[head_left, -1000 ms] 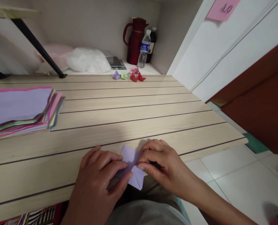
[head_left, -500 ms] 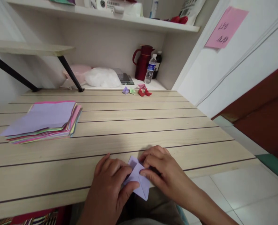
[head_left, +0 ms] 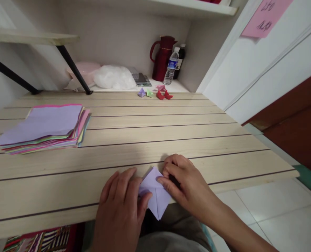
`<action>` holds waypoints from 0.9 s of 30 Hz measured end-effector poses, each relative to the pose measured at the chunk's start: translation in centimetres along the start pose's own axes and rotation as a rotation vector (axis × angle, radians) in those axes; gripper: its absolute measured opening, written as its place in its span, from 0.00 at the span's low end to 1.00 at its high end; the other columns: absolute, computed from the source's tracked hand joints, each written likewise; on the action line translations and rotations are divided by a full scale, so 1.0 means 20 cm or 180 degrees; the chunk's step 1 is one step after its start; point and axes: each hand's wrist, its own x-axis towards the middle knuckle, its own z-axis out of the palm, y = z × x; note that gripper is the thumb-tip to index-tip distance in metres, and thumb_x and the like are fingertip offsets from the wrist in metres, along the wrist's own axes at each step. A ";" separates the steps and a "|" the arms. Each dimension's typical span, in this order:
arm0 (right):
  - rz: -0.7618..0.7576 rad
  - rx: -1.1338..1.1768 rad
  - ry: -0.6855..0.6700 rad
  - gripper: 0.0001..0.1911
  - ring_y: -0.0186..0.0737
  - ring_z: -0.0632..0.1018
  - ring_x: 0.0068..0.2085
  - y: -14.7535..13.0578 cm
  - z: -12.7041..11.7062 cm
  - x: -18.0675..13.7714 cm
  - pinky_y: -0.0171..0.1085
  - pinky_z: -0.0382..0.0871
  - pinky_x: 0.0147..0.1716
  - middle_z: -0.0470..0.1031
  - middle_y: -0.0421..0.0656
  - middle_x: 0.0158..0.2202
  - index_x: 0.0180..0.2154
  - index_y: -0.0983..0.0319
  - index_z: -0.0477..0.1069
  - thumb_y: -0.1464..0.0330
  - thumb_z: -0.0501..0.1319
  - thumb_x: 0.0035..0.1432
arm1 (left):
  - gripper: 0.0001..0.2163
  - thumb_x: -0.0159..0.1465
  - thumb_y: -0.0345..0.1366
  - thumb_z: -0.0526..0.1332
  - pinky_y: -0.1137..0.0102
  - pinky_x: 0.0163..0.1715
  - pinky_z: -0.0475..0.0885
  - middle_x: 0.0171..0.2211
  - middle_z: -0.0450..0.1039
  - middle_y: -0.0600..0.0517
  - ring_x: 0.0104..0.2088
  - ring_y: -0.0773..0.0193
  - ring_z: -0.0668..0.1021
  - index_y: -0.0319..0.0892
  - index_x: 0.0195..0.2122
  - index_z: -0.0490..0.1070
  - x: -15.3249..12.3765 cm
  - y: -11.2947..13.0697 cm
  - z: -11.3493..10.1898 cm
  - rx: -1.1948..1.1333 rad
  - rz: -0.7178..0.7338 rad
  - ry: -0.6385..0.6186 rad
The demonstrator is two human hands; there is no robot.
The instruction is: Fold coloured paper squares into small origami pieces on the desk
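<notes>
A folded lilac paper (head_left: 156, 193) lies at the near edge of the wooden table (head_left: 145, 140), its lower point hanging past the edge. My left hand (head_left: 121, 206) presses on the paper's left side with fingers and thumb. My right hand (head_left: 183, 182) pinches the paper's right flap between thumb and fingers. Both hands touch the same sheet.
A stack of coloured paper sheets (head_left: 43, 127) lies at the left. Small folded paper shapes (head_left: 157, 93) sit at the far edge. Behind them stand a dark red jug (head_left: 163, 57), a water bottle (head_left: 170, 70) and a white bag (head_left: 115, 77). A black shelf bracket (head_left: 74, 70) slants down at back left.
The paper has turned so its point faces me and looks like a flat diamond. My hands shifted slightly around it; the camera tilted up, then back down a little.
</notes>
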 end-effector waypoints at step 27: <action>-0.0119 -0.0622 0.0116 0.08 0.46 0.72 0.35 0.01 0.07 0.00 0.45 0.70 0.33 0.69 0.46 0.36 0.33 0.59 0.64 0.67 0.55 0.66 | 0.18 0.70 0.41 0.53 0.52 0.57 0.62 0.59 0.71 0.45 0.55 0.55 0.75 0.55 0.60 0.67 -0.13 0.01 0.13 0.0478 0.0067 0.0230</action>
